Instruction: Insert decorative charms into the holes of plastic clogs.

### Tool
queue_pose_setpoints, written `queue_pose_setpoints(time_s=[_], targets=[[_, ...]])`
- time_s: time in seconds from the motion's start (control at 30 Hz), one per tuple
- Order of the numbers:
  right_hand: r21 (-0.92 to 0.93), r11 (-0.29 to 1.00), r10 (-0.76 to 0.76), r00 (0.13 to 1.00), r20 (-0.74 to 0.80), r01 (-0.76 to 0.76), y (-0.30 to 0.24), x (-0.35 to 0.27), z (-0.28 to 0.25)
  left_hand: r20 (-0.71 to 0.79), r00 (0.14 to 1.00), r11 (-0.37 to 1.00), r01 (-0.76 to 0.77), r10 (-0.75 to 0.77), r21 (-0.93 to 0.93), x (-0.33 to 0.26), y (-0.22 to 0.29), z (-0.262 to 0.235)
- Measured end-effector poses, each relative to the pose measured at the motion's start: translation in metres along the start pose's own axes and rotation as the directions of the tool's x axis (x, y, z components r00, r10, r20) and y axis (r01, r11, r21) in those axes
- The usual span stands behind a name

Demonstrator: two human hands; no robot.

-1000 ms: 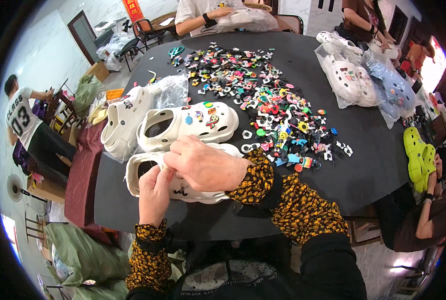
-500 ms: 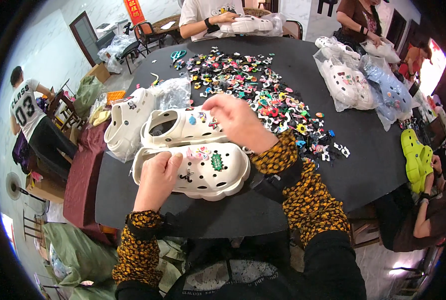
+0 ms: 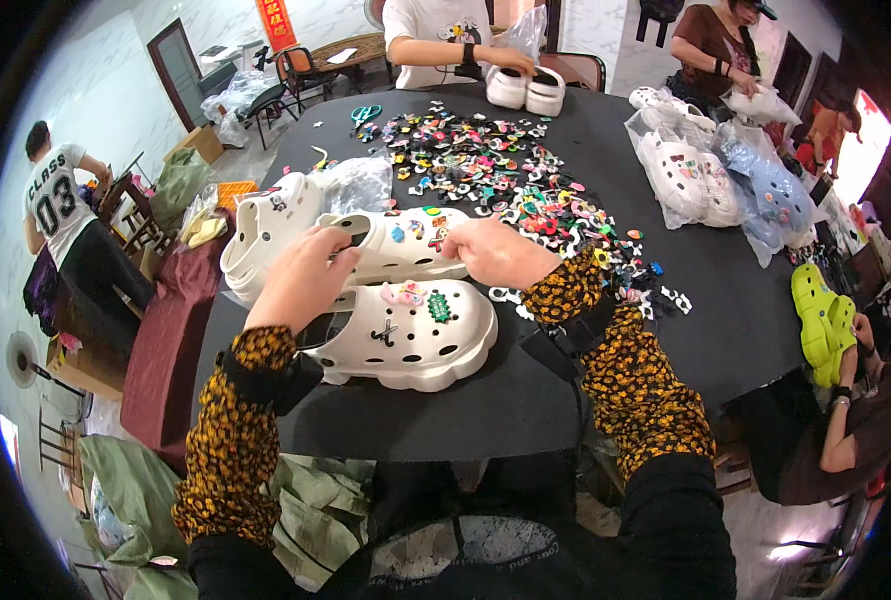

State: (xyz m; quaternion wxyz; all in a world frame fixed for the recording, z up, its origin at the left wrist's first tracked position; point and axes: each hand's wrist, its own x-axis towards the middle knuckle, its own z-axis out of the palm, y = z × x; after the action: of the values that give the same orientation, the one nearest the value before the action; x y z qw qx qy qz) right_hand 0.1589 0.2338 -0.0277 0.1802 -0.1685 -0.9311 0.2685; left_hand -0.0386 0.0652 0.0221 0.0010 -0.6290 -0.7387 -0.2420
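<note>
Two hands grip one white clog [image 3: 406,245] at once: the left hand [image 3: 304,275] is closed over its heel end, fingers curled across the rim, and the right hand [image 3: 501,252] is closed on its toe end, fingers wrapped over the front edge. The clog lies between them on the black table [image 3: 666,330], a few small coloured charms set in its upper.

Just nearer the person than both hands lies a second white clog [image 3: 416,335], touching or almost touching the held one; it carries a pink charm, a green charm and a dark cross-shaped one. Beyond the left hand, on its outer side, a third white clog [image 3: 266,225] lies tilted by the table edge, with a crumpled clear plastic bag [image 3: 358,185] just past it.

Beyond the right hand spreads a wide scatter of small coloured shoe charms [image 3: 496,180], reaching close to its knuckles. Farther off on that hand's outer side, clear bags of white and pale blue clogs [image 3: 711,175] are heaped. At the far edge another person's hands rest on a pair of white clogs [image 3: 526,90]. Well to the right, a seated person holds a bright green clog [image 3: 821,320].
</note>
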Motion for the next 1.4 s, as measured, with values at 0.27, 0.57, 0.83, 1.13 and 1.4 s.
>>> queue_pose_setpoints(time_s=[0.27, 0.57, 0.83, 1.13, 1.4], targets=[[-0.036, 0.994, 0.106, 0.989, 0.106, -0.103, 0.0, -0.02, 0.021, 0.139, 0.989, 0.999, -0.042, 0.046, -0.032, 0.022, -0.012, 0.022], [-0.009, 0.998, -0.056, 0.962, 0.266, 0.061, -0.023, -0.043, 0.019, 0.174, 0.985, 0.997, -0.003, 0.017, -0.078, 0.024, -0.014, 0.029], [-0.132, 0.989, -0.048, 0.991, 0.128, 0.065, -0.005, -0.052, -0.001, 0.281, 0.952, 0.984, 0.15, -0.117, -0.098, 0.012, -0.004, 0.029], [-0.363, 0.923, -0.192, 0.969, -0.153, 0.126, 0.021, -0.032, -0.027, 0.129, 0.987, 0.983, 0.111, -0.092, -0.145, 0.001, -0.006, 0.04], [-0.359, 0.86, -0.449, 0.872, -0.194, 0.363, -0.026, 0.014, 0.016, 0.08, 0.993, 0.973, 0.098, -0.083, -0.209, -0.001, -0.012, 0.051]])
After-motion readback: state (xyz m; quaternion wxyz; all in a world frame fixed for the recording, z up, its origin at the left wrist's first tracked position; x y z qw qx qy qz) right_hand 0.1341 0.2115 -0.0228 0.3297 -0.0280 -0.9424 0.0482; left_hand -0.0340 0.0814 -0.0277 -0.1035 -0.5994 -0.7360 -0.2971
